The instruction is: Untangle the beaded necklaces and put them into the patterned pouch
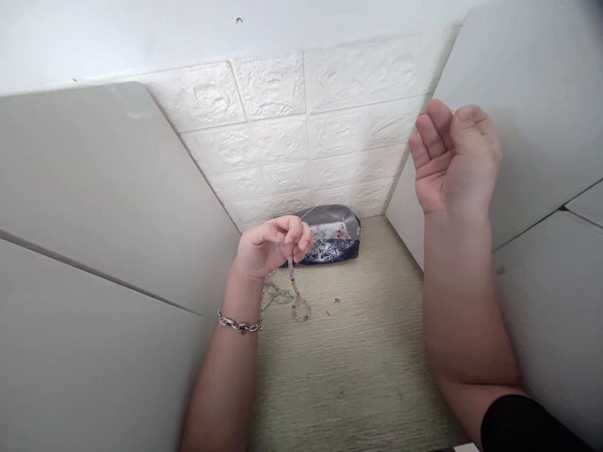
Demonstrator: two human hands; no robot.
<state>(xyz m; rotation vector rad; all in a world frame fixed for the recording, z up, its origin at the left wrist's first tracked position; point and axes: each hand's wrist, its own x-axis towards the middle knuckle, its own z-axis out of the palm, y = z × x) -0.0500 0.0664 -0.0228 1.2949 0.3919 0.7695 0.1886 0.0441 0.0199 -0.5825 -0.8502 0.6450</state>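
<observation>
A beaded string is pinched in the closed left hand and hangs toward 6 o'clock, its long axis vertical, its looped end resting on the worktop. The right hand is raised at 2 o'clock, open, empty, well apart.

This looks like a small craft workstation in a plain room, closed off as a narrow booth rather than a kitchen or a shop. 2 tall grey partition panels stand at left and right, angled in toward the back. The rear wall is faced with white embossed brick-pattern panels, smooth white above. Between the partitions runs a table with a pale, woven-looking greenish surface. At its far end sits a small fabric pouch with a floral print, and a beaded strand lies on the surface.
</observation>
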